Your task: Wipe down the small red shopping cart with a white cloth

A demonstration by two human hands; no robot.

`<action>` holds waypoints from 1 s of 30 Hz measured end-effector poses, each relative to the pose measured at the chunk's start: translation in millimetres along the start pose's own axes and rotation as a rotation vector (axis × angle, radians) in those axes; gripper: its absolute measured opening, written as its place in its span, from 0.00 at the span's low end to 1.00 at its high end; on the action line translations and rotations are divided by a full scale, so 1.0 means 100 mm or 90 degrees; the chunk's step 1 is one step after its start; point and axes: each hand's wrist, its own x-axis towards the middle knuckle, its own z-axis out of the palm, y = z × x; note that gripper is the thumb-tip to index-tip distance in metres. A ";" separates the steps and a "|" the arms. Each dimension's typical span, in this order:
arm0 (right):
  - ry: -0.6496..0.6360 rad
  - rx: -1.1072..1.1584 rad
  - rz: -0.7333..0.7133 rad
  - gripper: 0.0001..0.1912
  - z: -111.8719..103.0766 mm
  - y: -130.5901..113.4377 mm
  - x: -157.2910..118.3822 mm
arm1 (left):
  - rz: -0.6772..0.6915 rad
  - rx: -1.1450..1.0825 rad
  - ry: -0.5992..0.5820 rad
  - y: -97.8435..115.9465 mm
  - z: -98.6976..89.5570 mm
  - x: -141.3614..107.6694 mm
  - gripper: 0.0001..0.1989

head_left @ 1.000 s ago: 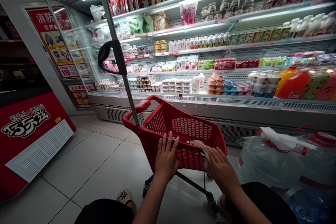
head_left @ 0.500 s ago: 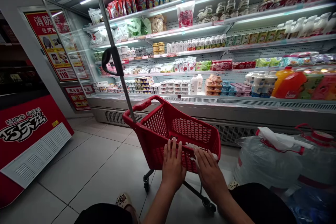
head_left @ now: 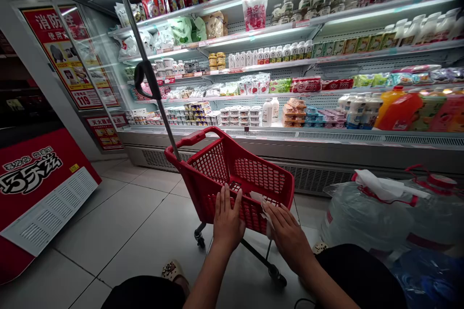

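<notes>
A red plastic shopping cart (head_left: 203,177) with a basket of pierced walls stands in front of me. My left hand (head_left: 228,222) lies flat against its near side, fingers stretched out over the rim, holding nothing. Further right along that rim, my right hand (head_left: 289,234) presses a white tissue (head_left: 258,197) against the cart with its fingers laid over it. Part of the tissue sticks out past the fingertips and the rest is hidden under the palm. A tall grey pole with a black handle (head_left: 147,78) rises at the cart's handlebar end.
Behind the cart runs a refrigerated display (head_left: 232,142) filled with dairy, bags and bottles. Large clear water jugs (head_left: 368,219) stand on the right, close to my knee. A red freezer (head_left: 39,178) is at the left. My feet are on the tiled floor (head_left: 137,231) beside the cart wheels.
The cart has shifted slightly left in view, and both hands have moved with it. More of the tissue now shows along the rim by my right fingers.
</notes>
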 end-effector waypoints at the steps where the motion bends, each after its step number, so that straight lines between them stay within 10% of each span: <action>1: -0.001 0.000 0.003 0.35 -0.03 0.03 -0.07 | -0.004 -0.001 -0.005 -0.02 -0.01 0.01 0.53; 13: -0.001 0.041 -0.035 0.35 0.00 -0.23 -0.02 | 0.048 -0.015 -0.045 0.22 0.04 -0.10 0.44; 21: -0.064 0.118 -0.141 0.33 -0.03 0.38 -0.10 | 0.044 -0.048 -0.067 0.09 -0.10 -0.15 0.42; 30: -0.063 0.116 -0.028 0.25 0.26 0.85 0.15 | 0.045 -0.071 -0.073 0.13 -0.08 -0.10 0.49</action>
